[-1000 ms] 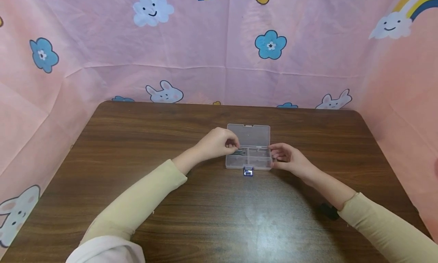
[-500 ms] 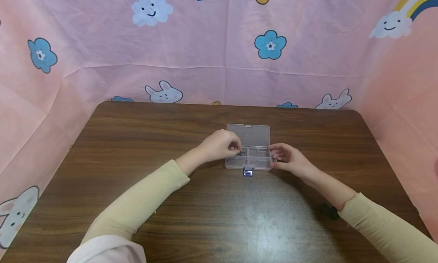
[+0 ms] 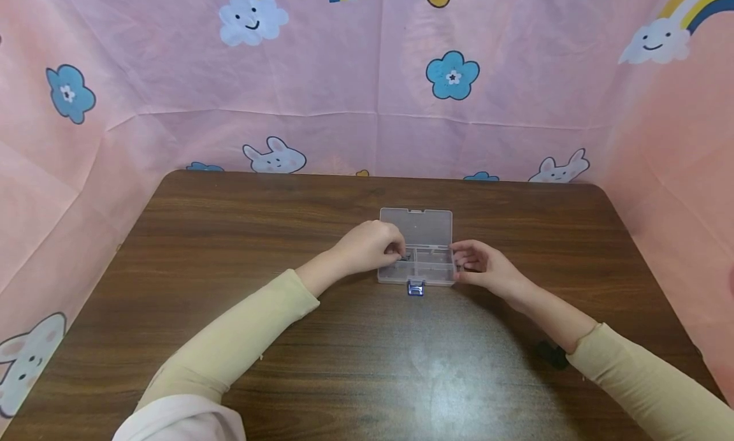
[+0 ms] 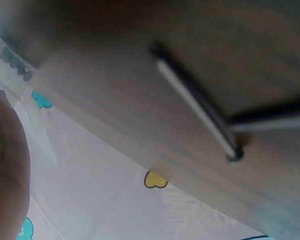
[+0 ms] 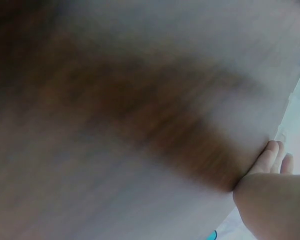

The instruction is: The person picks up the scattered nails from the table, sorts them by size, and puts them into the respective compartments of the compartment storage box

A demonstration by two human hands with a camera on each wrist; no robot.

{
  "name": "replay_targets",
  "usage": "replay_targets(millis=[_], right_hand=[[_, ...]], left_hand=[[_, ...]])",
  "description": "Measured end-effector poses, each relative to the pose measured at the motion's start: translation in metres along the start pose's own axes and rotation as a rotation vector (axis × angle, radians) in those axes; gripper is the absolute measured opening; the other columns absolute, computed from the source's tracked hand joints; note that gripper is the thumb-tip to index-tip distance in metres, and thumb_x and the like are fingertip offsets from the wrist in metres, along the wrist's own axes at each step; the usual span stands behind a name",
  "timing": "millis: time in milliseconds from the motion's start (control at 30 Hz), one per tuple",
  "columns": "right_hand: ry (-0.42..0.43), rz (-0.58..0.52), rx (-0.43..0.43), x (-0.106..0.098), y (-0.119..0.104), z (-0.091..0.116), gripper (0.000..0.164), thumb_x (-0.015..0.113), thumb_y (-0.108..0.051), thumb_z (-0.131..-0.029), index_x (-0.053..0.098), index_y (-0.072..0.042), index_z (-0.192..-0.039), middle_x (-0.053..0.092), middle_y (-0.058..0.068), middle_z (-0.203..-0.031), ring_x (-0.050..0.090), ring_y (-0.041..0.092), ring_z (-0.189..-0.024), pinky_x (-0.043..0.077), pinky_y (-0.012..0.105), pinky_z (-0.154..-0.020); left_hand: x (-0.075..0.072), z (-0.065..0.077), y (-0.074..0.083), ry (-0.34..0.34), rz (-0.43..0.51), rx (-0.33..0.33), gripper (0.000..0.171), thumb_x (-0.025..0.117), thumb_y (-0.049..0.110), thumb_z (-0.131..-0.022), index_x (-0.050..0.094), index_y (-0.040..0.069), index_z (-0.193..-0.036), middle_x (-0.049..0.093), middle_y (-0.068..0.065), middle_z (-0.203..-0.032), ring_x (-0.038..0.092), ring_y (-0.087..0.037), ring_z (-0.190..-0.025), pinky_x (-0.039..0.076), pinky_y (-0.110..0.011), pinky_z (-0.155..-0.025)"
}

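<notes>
Now the left hand [image 3: 371,245] has slid further over the ten-o'clock compartment [image 3: 411,252] of the clear box [image 3: 434,272], so work seems centred there, curled at dark bits [image 3: 407,257] (pinching, I cannot tell), while the right hand [image 3: 485,267] grips the three-o'clock end, leaving table [image 3: 344,352] room towards six, far edge [image 3: 344,175] beyond the twelve-o'clock lid [image 3: 417,228].

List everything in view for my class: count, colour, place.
Table: one, brown, underneath.
Cloth: count unclear, patterned pink, behind and beside the table.
Plastic box: one, clear, on the table.
Lid: one, clear, open behind the box.
Latch: one, blue, box's front edge.
Metal pieces: uncountable, dark, box's back left.
Rods: two, silver-black, blurred, left wrist view.
Dark item: one, blackish, table's right side.
Sleeves: two, pale yellow, both arms.
Outer sleeve: one, pinkish white, bottom left.
Left grip: one, at the metal pieces.
Right grip: one, on the box's right end.
</notes>
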State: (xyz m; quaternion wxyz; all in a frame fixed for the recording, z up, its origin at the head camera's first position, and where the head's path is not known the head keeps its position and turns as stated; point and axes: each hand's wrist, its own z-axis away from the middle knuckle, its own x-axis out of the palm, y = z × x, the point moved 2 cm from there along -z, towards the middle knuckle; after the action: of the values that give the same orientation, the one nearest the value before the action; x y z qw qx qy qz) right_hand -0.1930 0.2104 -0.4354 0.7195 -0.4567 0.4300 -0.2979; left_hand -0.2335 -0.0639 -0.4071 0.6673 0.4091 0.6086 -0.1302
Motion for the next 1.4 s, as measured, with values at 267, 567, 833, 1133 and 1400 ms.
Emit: replay_targets(millis=[267,567,833,1133,1400], right_hand=[[0.003,-0.003,-0.010,-0.001,0.001,-0.001,0.057,0.073,-0.006,-0.098,0.050,0.001,-0.150,0.057,0.025,-0.140,0.057,0.027,-0.120,0.049,0.012,-0.094],[0.003,-0.001,-0.004,0.002,0.004,-0.001,0.058,0.073,-0.007,-0.098,0.050,0.001,-0.150,0.057,0.026,-0.142,0.056,0.033,-0.125,0.048,0.012,-0.095],[-0.003,-0.004,-0.007,0.001,0.000,0.000,0.056,0.072,-0.005,-0.099,0.050,0.002,-0.150,0.057,0.027,-0.140,0.056,0.034,-0.123,0.049,0.012,-0.094],[-0.001,-0.004,-0.010,0.001,0.001,0.000,0.057,0.072,-0.006,-0.099,0.050,0.002,-0.150,0.057,0.026,-0.141,0.056,0.033,-0.124,0.048,0.013,-0.095],[0.002,0.002,-0.012,0.001,0.000,0.001,0.057,0.073,-0.006,-0.098,0.050,0.001,-0.150,0.058,0.025,-0.140,0.057,0.032,-0.123,0.049,0.013,-0.094]], left_hand=[[-0.001,-0.001,-0.002,0.002,0.042,0.000,0.006,0.076,0.009,-0.096,0.081,0.012,-0.095,0.078,-0.001,-0.098,0.062,-0.010,-0.082,0.053,-0.022,-0.075],[-0.005,0.007,-0.005,0.042,0.119,-0.014,0.009,0.074,0.008,-0.097,0.081,0.010,-0.102,0.079,-0.003,-0.101,0.067,-0.012,-0.086,0.057,-0.025,-0.079],[-0.012,0.017,-0.017,0.105,0.194,-0.071,0.008,0.075,0.006,-0.096,0.081,0.008,-0.101,0.079,-0.003,-0.098,0.068,-0.013,-0.086,0.059,-0.026,-0.081],[-0.019,0.036,-0.034,0.140,0.246,-0.181,0.009,0.077,0.008,-0.096,0.080,0.009,-0.104,0.079,-0.004,-0.104,0.068,-0.015,-0.088,0.060,-0.030,-0.084],[-0.029,0.057,-0.045,0.159,0.241,-0.217,0.011,0.078,0.006,-0.094,0.080,0.006,-0.105,0.079,-0.007,-0.106,0.071,-0.018,-0.091,0.062,-0.036,-0.085]])
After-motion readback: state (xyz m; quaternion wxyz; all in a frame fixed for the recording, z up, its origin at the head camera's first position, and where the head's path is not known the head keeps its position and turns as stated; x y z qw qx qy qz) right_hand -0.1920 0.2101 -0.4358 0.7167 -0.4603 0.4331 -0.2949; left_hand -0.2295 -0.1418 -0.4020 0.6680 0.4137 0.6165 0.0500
